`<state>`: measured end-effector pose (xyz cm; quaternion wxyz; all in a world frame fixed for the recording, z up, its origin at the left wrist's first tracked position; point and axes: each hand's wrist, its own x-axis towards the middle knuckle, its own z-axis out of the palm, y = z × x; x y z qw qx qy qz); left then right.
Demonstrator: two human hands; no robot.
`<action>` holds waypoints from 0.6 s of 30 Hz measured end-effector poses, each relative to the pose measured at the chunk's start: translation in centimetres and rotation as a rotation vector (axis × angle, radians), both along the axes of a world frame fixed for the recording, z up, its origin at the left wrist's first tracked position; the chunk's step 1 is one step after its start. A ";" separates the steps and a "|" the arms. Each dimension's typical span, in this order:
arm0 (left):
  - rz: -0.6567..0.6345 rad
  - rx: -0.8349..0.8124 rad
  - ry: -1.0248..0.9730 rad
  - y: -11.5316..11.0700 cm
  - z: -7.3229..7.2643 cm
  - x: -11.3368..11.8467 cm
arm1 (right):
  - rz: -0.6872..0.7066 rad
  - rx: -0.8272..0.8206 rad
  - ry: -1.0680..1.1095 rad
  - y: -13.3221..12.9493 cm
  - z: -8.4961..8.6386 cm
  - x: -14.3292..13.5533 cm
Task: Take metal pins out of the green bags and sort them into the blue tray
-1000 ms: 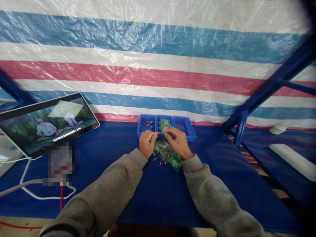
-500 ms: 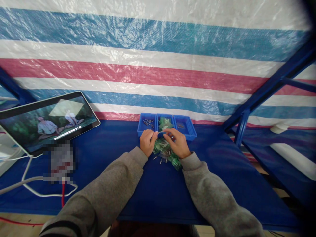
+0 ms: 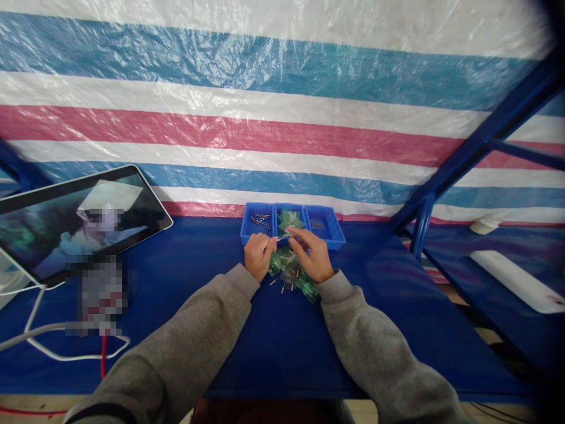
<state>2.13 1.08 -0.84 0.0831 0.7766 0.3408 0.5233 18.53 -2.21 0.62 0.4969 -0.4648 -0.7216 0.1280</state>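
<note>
My left hand [image 3: 258, 254] and my right hand [image 3: 312, 256] meet in front of the bins, their fingers closed in a pinch. Between the fingertips is something small and thin, too small to name. Just below the hands, green plastic packets [image 3: 309, 288] lie in a loose pile on the table. Several slim metal pins [image 3: 283, 287] stick out of or lie around that pile. A blue bin [image 3: 260, 206] behind my left hand holds similar metal pins. The middle blue bin [image 3: 289, 206] contains green packets, and the right blue bin [image 3: 337, 234] holds a few small pieces I cannot make out.
A tablet [image 3: 88, 221] playing a video leans at the left, near a blurred-out object [image 3: 102, 288] and a white cable [image 3: 66, 358]. Blue frame bars [image 3: 459, 153] rise at the right. Striped sheeting [image 3: 265, 135] hangs behind the blue table [image 3: 273, 347].
The view has shifted slightly, so the bins and hands sit a little further left. My hands keep the same pinch over the packets. The tablet's picture has changed.
</note>
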 end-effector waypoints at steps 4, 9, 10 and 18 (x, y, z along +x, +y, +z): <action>0.009 -0.013 0.013 0.0 0.0 -0.1 | 0.007 0.019 0.013 0.1 0.1 0.0; -0.005 -0.035 -0.016 0.0 0.0 -0.1 | -0.021 -0.008 0.023 0.1 0.2 -0.1; -0.016 -0.041 -0.037 0.0 0.0 0.0 | -0.033 -0.018 0.027 0.0 0.2 -0.1; -0.047 -0.015 -0.074 0.2 -0.2 0.2 | -0.048 -0.065 0.012 0.1 0.1 0.0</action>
